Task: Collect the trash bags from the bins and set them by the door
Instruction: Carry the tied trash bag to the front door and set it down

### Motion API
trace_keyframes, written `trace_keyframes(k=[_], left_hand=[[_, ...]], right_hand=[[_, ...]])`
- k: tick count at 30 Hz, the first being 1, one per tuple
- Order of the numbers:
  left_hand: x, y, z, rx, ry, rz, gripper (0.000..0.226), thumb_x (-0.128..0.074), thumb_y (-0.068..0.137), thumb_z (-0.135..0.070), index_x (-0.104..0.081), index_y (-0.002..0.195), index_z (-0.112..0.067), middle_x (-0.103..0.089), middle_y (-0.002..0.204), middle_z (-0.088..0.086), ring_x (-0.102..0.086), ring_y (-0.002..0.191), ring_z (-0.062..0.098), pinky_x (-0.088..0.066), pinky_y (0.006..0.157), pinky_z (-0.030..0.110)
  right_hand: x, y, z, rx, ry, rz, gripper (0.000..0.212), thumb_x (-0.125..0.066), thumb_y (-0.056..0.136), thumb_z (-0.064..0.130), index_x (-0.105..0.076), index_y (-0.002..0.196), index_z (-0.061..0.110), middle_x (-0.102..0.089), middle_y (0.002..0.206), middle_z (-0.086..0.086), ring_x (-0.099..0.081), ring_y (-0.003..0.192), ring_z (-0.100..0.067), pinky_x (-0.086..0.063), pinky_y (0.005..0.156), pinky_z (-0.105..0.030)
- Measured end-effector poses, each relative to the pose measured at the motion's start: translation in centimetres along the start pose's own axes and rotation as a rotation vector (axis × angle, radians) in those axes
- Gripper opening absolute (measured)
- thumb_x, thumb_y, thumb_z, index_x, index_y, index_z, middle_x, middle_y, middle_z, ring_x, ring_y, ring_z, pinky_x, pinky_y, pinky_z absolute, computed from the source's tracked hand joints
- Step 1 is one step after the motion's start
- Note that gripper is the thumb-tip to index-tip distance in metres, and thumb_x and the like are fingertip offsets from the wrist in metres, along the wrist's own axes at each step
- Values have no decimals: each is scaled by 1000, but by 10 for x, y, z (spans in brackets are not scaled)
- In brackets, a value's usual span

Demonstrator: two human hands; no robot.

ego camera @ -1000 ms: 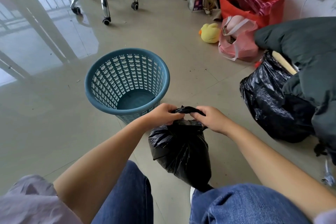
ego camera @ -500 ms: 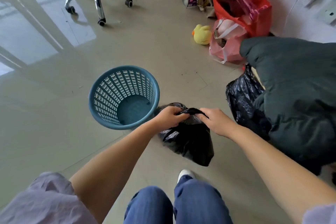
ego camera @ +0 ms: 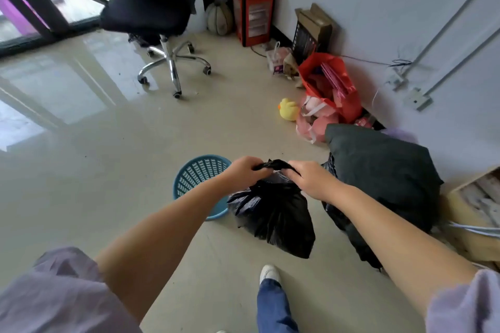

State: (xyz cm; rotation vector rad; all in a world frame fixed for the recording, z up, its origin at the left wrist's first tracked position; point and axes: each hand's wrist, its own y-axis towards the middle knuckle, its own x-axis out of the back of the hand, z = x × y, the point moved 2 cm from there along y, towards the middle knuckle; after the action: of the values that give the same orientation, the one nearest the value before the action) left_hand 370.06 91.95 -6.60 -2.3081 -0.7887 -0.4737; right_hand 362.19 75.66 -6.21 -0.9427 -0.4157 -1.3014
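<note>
We pinch the twisted neck of the black trash bag (ego camera: 273, 213) with our left hand (ego camera: 243, 171) and right hand (ego camera: 311, 181), holding it just right of the blue bin (ego camera: 198, 178). If either grip loosens, the neck could untwist and spill.

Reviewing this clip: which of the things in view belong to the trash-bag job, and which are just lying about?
Part of the job:
black trash bag, gripped at its neck by the left hand and right hand
blue bin

Lying about:
office chair
yellow duck toy
red bag
red heater
</note>
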Motion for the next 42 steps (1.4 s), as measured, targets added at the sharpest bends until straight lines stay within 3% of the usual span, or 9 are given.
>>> trace_keyframes(k=[7,12,16,18,21,26,33,37,42], left_hand=[[55,-84,-42,-77,166,-66,34,-55,93,-31,-46,64,-15,-40,55,-3,-37,54,13,-27,52,28],[69,-143,-59,-215,184,-79,33,-56,93,-29,-48,61,-21,-43,57,-2,-40,55,14,-31,59,30],[52,-179,-81,-282,225,-10,33,-57,92,-28,-48,61,-21,-42,55,-3,-38,53,13,-31,59,30],[33,-189,-96,-320,248,46,31,-58,91,-28,-50,64,-16,-42,55,-3,-38,53,13,-30,58,30],[-9,-203,-123,-394,307,152,27,-58,91,-27,-54,68,-13,-43,57,-4,-39,54,11,-31,56,28],[-113,-244,-159,-518,373,365,34,-57,92,-22,-48,59,-23,-42,54,-6,-38,50,7,-30,52,23],[-278,-345,-195,-666,533,651,34,-55,94,-31,-48,61,-24,-46,58,-4,-43,53,11,-34,57,27],[-371,-423,-211,-779,602,748,27,-54,94,-32,-55,70,-19,-46,58,-5,-43,52,10,-31,53,24],[-486,-542,-225,-967,667,910,30,-53,95,-31,-56,76,-9,-43,60,-2,-39,54,11,-26,51,25]], right_hand=[[26,-61,89,58,15,-74,28,-40,100,34,-49,76,24,-57,70,-7,-55,70,-29,-35,61,-36],[27,-121,137,61,35,-191,36,-38,100,36,-60,102,7,-57,71,-5,-56,72,-28,-42,65,-39],[27,-187,154,1,48,-268,37,-38,100,34,-54,126,13,-59,77,-3,-55,73,-20,-41,68,-35],[25,-223,149,-41,70,-303,30,-39,100,33,-57,121,22,-61,81,-2,-55,72,-17,-43,68,-33],[19,-279,133,-119,115,-407,21,-43,100,28,-53,87,40,-50,69,12,-46,63,-5,-34,58,-22],[-16,-391,86,-364,140,-489,33,-42,99,32,-59,96,5,-59,76,-3,-55,68,-19,-35,60,-31],[-103,-576,40,-697,210,-615,36,-38,100,36,-60,100,8,-65,80,-14,-59,71,-27,-42,64,-36],[-150,-693,41,-825,216,-724,29,-39,100,32,-50,75,23,-55,66,-3,-52,59,-18,-33,55,-28],[-220,-843,46,-999,279,-833,30,-39,100,30,-57,90,8,-50,62,0,-43,50,-13,-26,48,-24]])
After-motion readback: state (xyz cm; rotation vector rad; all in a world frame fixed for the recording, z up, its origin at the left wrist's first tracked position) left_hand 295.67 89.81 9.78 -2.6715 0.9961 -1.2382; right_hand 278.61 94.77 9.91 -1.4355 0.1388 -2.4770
